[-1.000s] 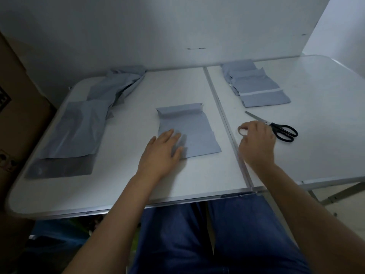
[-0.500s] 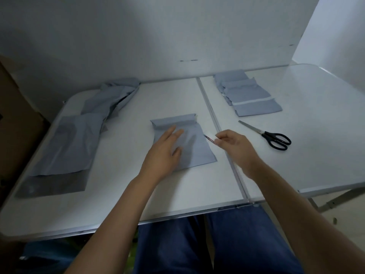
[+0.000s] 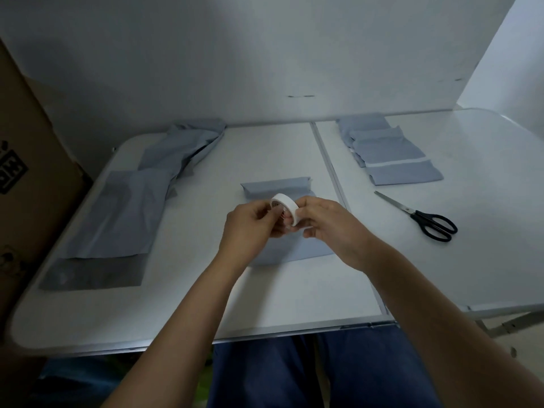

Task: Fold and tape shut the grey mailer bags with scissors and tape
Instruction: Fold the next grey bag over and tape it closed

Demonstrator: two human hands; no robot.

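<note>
A white roll of tape [image 3: 287,208] is held up between both hands above the folded grey mailer bag [image 3: 282,187], which lies in the middle of the white table [image 3: 265,301]. My right hand [image 3: 329,228] grips the roll from the right. My left hand [image 3: 250,228] pinches at its left side with curled fingers. The bag's top flap stands folded over; its lower part is hidden behind my hands. Black-handled scissors [image 3: 432,223] lie shut on the table to the right, apart from both hands.
A pile of flat grey mailer bags [image 3: 117,213] covers the left of the table. A stack of folded, taped bags [image 3: 388,154] sits at the back right. A cardboard box [image 3: 26,184] stands at the left edge. White walls lie behind.
My right hand brought the tape roll from beside the scissors to above the bag. My left hand lifted off the bag and took hold of the roll.
</note>
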